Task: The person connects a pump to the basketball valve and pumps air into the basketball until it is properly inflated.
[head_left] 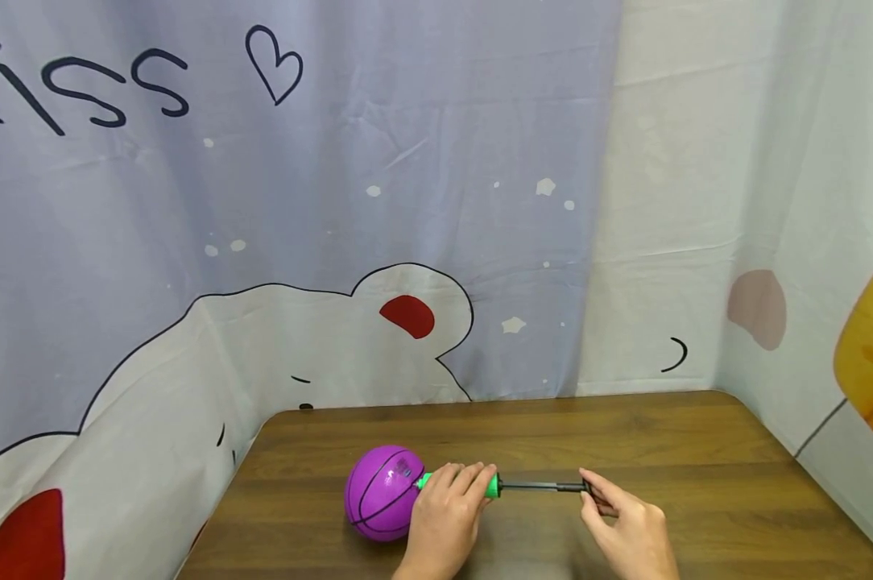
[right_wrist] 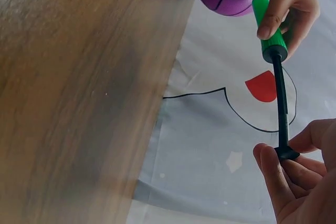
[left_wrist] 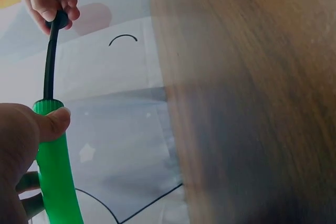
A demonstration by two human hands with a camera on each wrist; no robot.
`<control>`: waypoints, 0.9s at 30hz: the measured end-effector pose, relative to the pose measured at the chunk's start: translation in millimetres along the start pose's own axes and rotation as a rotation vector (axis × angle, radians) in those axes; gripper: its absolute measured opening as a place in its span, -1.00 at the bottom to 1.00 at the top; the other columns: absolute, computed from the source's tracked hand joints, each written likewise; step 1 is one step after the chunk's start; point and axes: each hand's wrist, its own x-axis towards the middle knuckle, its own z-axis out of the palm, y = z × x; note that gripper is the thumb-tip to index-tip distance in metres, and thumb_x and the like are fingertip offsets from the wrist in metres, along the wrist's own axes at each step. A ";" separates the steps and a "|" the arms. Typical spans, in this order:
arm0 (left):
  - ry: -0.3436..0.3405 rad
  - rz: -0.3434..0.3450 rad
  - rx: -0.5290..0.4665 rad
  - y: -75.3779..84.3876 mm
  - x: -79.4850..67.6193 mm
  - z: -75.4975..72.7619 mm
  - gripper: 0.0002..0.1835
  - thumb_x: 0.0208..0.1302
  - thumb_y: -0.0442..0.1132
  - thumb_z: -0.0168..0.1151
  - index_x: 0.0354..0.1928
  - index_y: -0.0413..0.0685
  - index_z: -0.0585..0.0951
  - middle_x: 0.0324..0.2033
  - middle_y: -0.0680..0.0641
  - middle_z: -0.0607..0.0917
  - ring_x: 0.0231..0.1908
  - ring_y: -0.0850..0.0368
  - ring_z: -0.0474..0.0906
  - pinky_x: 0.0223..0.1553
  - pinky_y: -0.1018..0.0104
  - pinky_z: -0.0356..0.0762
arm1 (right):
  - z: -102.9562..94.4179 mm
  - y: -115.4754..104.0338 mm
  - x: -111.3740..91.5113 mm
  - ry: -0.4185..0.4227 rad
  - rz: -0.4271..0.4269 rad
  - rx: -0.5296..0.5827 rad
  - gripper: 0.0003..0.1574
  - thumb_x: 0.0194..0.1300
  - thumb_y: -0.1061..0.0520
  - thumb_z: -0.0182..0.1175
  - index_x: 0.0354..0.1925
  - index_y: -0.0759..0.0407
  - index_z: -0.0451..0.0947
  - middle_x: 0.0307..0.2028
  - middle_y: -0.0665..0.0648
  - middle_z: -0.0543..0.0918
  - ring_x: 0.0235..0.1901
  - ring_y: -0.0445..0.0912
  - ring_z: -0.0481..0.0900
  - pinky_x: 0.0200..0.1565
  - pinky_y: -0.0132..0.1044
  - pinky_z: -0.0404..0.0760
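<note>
A purple ball [head_left: 378, 495] with black seam lines sits on the wooden table, left of both hands. The green barrel of a hand pump [left_wrist: 55, 166] points at it, and the pump's tip meets the ball's right side. My left hand [head_left: 445, 515] grips that barrel, thumb along the near side. From the barrel's other end a black rod [right_wrist: 281, 98] stands well out. My right hand [head_left: 628, 524] pinches the black handle [right_wrist: 286, 153] at the rod's end between thumb and fingers. The left palm hides part of the barrel in the head view.
The brown wooden table [head_left: 697, 451] has rounded back corners. Behind it and at both sides hangs a printed curtain [head_left: 436, 161] with stars, a heart, lettering and white bear shapes.
</note>
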 end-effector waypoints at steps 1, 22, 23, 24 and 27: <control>-0.008 -0.003 0.000 -0.1 -0.2 -0.1 -0.54 0.01 -0.08 0.49 0.03 0.04 0.73 -0.12 0.05 0.78 -0.17 0.11 0.66 0.05 0.19 0.66 | 0.0 -0.2 -0.2 0.000 0.003 0.002 -0.54 -0.10 0.40 0.46 -0.15 0.11 0.80 -0.48 -0.01 0.79 -0.53 -0.54 0.58 -0.49 -0.61 0.57; -0.072 0.020 0.005 26.5 -1.7 13.0 -0.53 -0.06 -0.11 0.61 -0.01 0.10 0.76 -0.17 0.14 0.78 -0.25 0.17 0.63 -0.10 0.28 0.67 | 41.7 -26.6 -18.2 -0.048 -0.054 0.169 -0.57 -0.17 0.49 0.48 -0.21 0.34 0.78 -0.47 0.17 0.78 -0.59 -0.39 0.66 -0.55 -0.63 0.57; -0.077 0.021 -0.004 25.5 -0.8 11.8 -0.52 -0.06 -0.09 0.60 0.00 0.11 0.76 -0.16 0.15 0.77 -0.25 0.19 0.63 -0.10 0.30 0.67 | 40.4 -25.5 -17.4 -0.044 -0.068 0.166 -0.56 -0.18 0.50 0.48 -0.21 0.34 0.78 -0.48 0.16 0.78 -0.59 -0.40 0.65 -0.55 -0.62 0.58; -0.083 0.020 -0.011 24.1 0.3 10.2 -0.52 -0.05 -0.07 0.60 0.01 0.12 0.76 -0.16 0.16 0.77 -0.24 0.20 0.63 -0.10 0.31 0.67 | 38.6 -24.1 -15.9 -0.033 -0.090 0.157 -0.55 -0.20 0.49 0.48 -0.21 0.32 0.78 -0.48 0.15 0.78 -0.59 -0.41 0.65 -0.54 -0.61 0.58; -0.072 0.013 -0.021 18.4 3.7 5.4 -0.49 -0.07 -0.02 0.57 0.02 0.14 0.75 -0.14 0.18 0.76 -0.23 0.23 0.61 -0.11 0.33 0.65 | 30.6 -20.3 -9.6 -0.008 -0.123 0.097 -0.52 -0.21 0.47 0.48 -0.19 0.26 0.79 -0.49 0.10 0.78 -0.60 -0.42 0.63 -0.55 -0.59 0.58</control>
